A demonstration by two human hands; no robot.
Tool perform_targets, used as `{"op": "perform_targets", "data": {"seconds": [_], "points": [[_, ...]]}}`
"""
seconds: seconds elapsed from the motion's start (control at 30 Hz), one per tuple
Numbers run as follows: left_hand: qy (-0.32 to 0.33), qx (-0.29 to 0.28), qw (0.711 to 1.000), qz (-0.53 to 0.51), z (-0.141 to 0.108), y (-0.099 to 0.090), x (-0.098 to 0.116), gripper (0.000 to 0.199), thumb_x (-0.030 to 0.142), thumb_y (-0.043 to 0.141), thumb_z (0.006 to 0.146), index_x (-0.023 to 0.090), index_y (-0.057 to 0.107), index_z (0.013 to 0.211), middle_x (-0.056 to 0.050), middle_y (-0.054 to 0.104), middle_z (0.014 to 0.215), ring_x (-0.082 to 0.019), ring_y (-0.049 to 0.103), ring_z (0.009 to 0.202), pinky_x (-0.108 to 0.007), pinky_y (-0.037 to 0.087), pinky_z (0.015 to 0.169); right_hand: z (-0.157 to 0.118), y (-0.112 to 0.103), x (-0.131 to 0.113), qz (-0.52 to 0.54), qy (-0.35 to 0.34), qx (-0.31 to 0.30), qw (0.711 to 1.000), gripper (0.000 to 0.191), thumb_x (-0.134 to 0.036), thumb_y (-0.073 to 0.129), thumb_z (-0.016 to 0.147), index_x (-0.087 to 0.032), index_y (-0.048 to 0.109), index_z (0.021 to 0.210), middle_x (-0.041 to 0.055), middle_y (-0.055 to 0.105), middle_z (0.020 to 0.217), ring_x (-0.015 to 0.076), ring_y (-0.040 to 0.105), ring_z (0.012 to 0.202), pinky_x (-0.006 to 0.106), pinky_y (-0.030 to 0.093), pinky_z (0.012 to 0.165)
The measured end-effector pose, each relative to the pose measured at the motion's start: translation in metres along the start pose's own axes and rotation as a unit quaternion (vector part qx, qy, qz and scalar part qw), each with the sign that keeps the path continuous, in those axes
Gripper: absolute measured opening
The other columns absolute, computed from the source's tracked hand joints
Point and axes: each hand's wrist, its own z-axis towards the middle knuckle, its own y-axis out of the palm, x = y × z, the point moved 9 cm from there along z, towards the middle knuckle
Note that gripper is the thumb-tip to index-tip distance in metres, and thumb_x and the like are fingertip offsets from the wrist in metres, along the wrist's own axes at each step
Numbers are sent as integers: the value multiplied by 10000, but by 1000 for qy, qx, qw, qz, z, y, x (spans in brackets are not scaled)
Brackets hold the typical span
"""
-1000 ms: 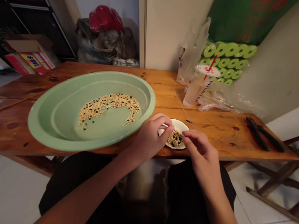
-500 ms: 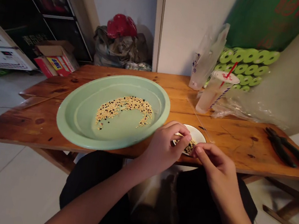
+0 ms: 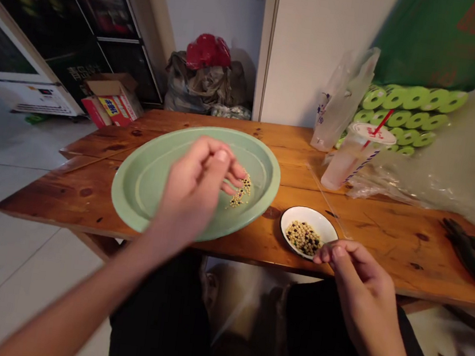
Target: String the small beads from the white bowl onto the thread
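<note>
Bowl (image 3: 312, 219), white and dark-rimmed, holds pale and black grains (image 3: 303, 237) near the counter's (image 3: 272, 246) near edge, right of the green basin (image 3: 151, 176). The right hand (image 3: 361, 283) pinches closed by its right rim; any held item is unclear. The left hand (image 3: 195, 187), blurred, curls over the basin, grasp unclear. Pliers (image 3: 467, 246) lie far right.

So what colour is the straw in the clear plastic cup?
The thin straw is red, seen best in the current head view.
</note>
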Motion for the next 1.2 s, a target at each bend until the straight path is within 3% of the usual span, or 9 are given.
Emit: {"op": "perform_targets", "data": {"seconds": [0.07, 0.1, 0.2, 0.27, 0.4, 0.57, 0.77, 1.0, 1.2], "points": [[-33, -127, 961, 245, 30, -19, -28, 225, 341, 406, 948, 188, 524, 833, -37, 666, 834, -172, 630, 786, -302, 516, 738, 0, 2, -2, -22, -2, -7, 1000, 232, -411, 625, 906, -222, 624, 772, 26, 615, 752, 175, 580, 778, 265, 503, 736], [-65, -232, 900, 364, 39, -24, -55, 253, 324, 375, 937, 180, 546, 818, -37, 665, 825, -170, 614, 779, -301, 492, 744, 0, 4, -2, -26, 0, -10, 1000, 232, -413, 624, 907, -223, 622, 773, 24, 614, 754, 172, 581, 780, 256, 505, 730], [-131, -381, 811, 424, 50, -48, -125, 156, 234, 562, 776, 155, 591, 644, -21, 623, 622, -159, 553, 616, -280, 440, 634, -1, 7, 0, -21, 14, -20, 999, 238, -427, 623, 906, -227, 621, 777, 19, 615, 752, 168, 594, 771, 246, 512, 717], [-152, -437, 768, 442, 44, -57, -162, 142, 198, 662, 710, 158, 585, 598, 6, 588, 564, -138, 517, 564, -268, 427, 604, -1, 7, 2, -18, 20, -22, 999, 251, -441, 632, 896, -225, 622, 770, 19, 619, 735, 167, 603, 737, 251, 516, 702], [-155, -493, 715, 471, 23, -62, -208, 199, 303, 666, 870, 136, 623, 770, 11, 622, 713, -132, 583, 639, -299, 499, 652, -1, 6, 0, -24, 11, -21, 999, 272, -459, 648, 877, -221, 623, 748, 19, 623, 699, 167, 601, 686, 257, 514, 673], [-142, -518, 696, 477, 19, -67, -231, 218, 330, 612, 929, 128, 644, 1004, -49, 673, 969, -172, 654, 826, -358, 560, 747, -4, 6, 2, -29, 17, -29, 999, 244, -431, 622, 906, -226, 622, 775, 9, 626, 723, 150, 592, 704, 231, 487, 686], [-132, -537, 677, 486, 20, -68, -242, 248, 323, 611, 931, 135, 634, 1090, -72, 667, 1068, -197, 661, 907, -390, 568, 790, -5, 8, 3, -21, 6, -35, 999, 209, -387, 595, 937, -234, 605, 795, -8, 610, 728, 135, 578, 712, 215, 467, 700], [-145, -529, 672, 497, 21, -62, -238, 244, 327, 615, 928, 130, 641, 1068, -66, 671, 1049, -198, 662, 899, -386, 567, 785, -6, 8, 6, -19, 5, -31, 999, 191, -369, 578, 954, -235, 597, 818, -11, 601, 749, 131, 574, 729, 220, 458, 718], [-173, -513, 692, 477, 21, -60, -232, 212, 326, 618, 926, 121, 648, 973, -34, 672, 913, -154, 650, 758, -320, 561, 683, -4, 9, 7, -9, 10, -26, 1000, 228, -411, 606, 923, -224, 596, 793, -9, 610, 718, 132, 581, 703, 224, 461, 691]]}}
